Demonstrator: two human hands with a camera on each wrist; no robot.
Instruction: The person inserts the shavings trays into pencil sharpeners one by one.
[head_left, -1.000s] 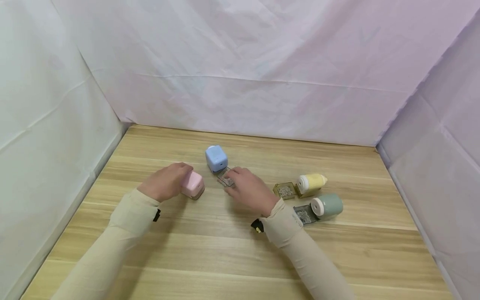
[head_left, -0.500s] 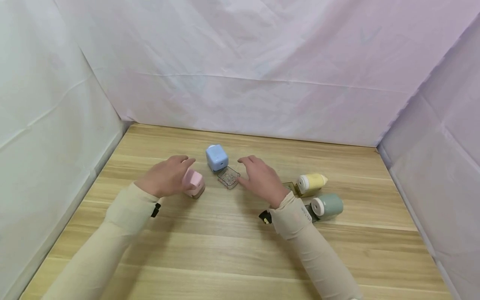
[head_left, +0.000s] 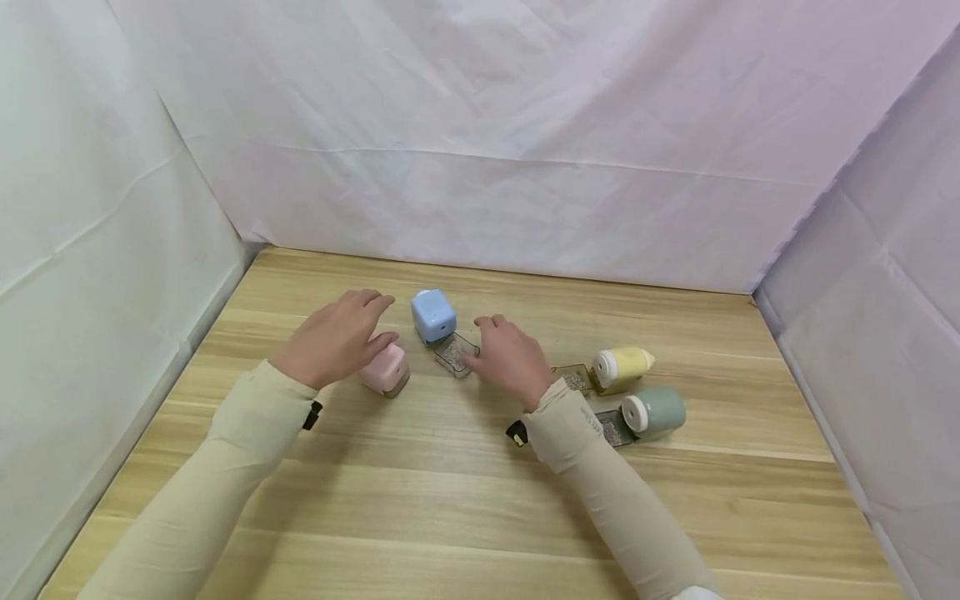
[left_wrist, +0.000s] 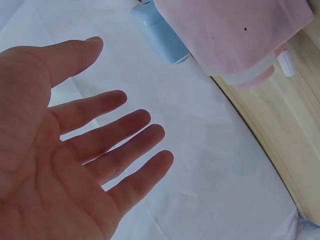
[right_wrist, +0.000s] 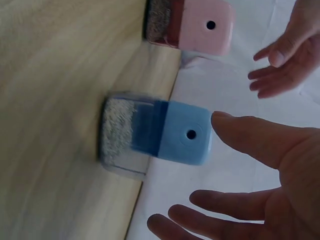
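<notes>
Two sharpeners, yellow (head_left: 625, 367) and green (head_left: 655, 412), lie right of the right hand (head_left: 510, 361).

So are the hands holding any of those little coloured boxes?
No. The left hand hovers open above the pink box, and the right hand is open beside the blue box, its fingers spread, gripping nothing.

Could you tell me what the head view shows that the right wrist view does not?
Only the head view shows the yellow sharpener, the green sharpener, their pulled-out trays and both sleeves. Only the right wrist view shows the pencil hole in the blue sharpener and the one in the pink sharpener, with shavings packed in the clear tray. Both show the left hand and right hand open, holding nothing.
</notes>
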